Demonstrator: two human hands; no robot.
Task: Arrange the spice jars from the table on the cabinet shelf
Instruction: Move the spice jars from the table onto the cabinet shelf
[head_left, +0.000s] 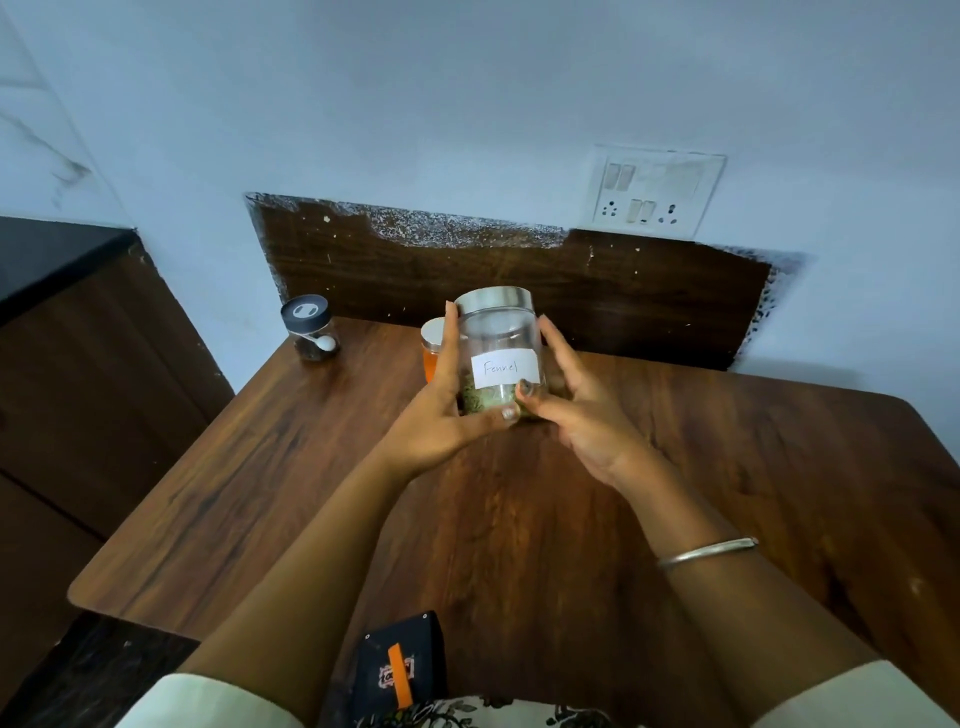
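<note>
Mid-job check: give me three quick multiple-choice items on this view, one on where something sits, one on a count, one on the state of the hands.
1. Where does the black-lidded jar stand on the table?
A. far left corner
B. near right corner
C. in the middle

2. How many jars show in all?
A. one
B. three
C. five

3. What are the hands doing?
A. both resting flat on the table
B. only the left one touches a jar
C. both hold the fennel jar

Answers: 1 A, it stands by the wall at the table's left edge. 2 B, the black-lidded jar, the fennel jar and an orange jar behind it. 3 C, the left hand and right hand clasp its two sides.
</note>
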